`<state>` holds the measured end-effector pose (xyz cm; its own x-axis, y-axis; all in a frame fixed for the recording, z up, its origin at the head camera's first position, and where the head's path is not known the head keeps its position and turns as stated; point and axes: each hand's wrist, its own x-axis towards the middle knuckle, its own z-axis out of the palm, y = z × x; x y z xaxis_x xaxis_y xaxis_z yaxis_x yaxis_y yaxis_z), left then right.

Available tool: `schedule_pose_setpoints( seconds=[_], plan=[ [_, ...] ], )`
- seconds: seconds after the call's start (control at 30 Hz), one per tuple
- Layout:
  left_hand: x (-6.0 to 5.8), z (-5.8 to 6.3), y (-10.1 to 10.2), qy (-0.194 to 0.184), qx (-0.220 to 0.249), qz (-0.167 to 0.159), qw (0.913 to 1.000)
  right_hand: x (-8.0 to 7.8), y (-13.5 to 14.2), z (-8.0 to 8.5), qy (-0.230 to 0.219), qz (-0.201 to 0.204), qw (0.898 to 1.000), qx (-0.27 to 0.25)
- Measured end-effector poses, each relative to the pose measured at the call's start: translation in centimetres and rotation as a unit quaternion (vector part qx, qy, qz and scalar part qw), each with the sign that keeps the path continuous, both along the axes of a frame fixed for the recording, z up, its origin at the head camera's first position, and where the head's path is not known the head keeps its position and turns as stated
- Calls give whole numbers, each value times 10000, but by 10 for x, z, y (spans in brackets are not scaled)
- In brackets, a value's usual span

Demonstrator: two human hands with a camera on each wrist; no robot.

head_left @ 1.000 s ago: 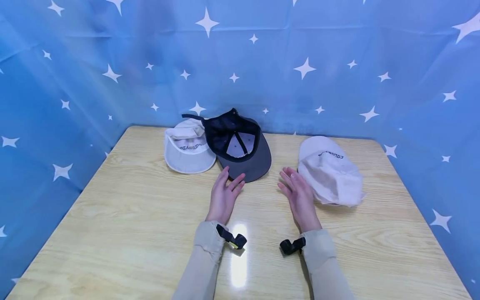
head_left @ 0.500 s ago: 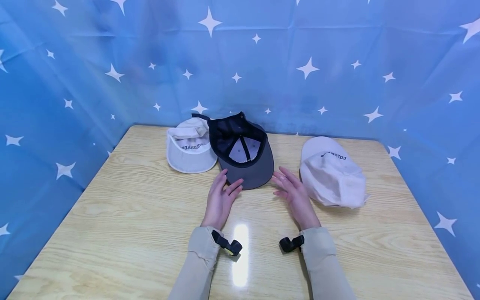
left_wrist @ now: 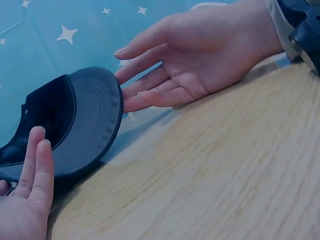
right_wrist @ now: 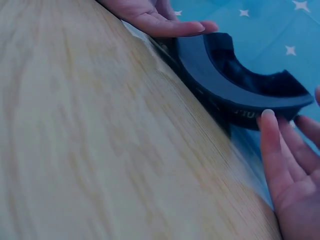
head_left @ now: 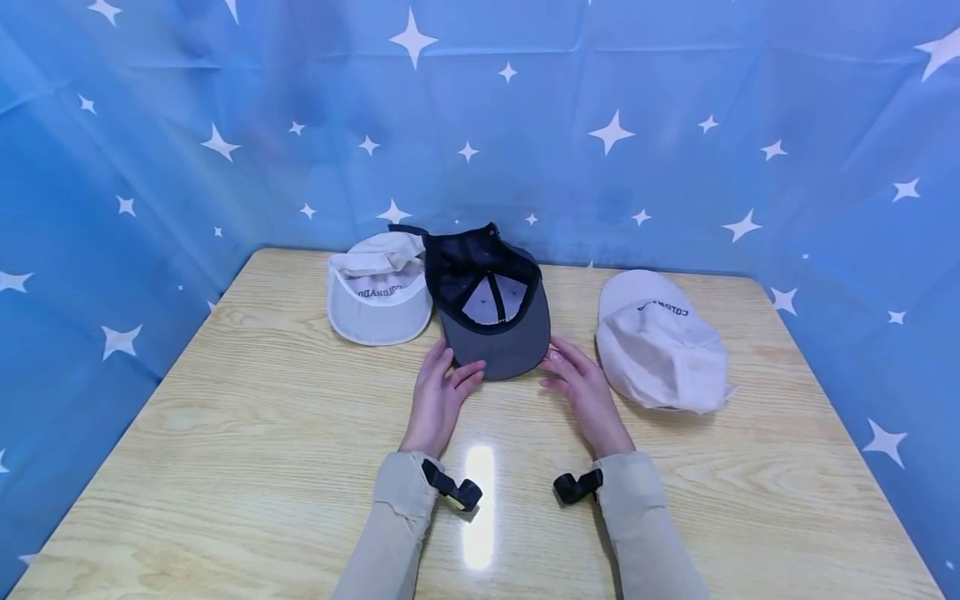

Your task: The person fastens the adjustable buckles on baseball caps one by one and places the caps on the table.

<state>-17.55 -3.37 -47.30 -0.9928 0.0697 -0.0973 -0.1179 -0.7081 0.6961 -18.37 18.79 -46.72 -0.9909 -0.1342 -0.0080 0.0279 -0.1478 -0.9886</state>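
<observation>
A dark baseball cap lies upside down at the back of the table, its grey brim toward me and its black inside showing. My left hand is at the brim's left edge, fingers loosely extended. At the right edge is my right hand, its fingertips reaching the brim. In the right wrist view, the right fingers lie nearly straight against the cap's outer side, below the brim. The left wrist view has the right hand reaching behind the brim; no curled grip shows on either side.
A white cap marked COLORADO lies upturned to the left, close against the dark one. Another white cap rests to the right, near my right hand. A blue star-printed curtain hangs behind the wooden table.
The dark cap has shifted slightly right and toward me, its strap moving across the left white cap. My right hand has moved left to the brim; my left hand stays near its left edge.
</observation>
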Motion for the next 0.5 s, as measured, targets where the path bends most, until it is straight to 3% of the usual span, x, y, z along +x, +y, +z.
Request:
schedule_pose_setpoints(
  seconds=[0.27,0.5],
  plan=[
    [0,0,1,182,-589,-162,9980,-1,-3,-2,-229,-480,9986,51],
    [0,-2,4,333,-1192,-236,9920,-1,-2,-3,-229,-572,9981,-54]
  ],
)
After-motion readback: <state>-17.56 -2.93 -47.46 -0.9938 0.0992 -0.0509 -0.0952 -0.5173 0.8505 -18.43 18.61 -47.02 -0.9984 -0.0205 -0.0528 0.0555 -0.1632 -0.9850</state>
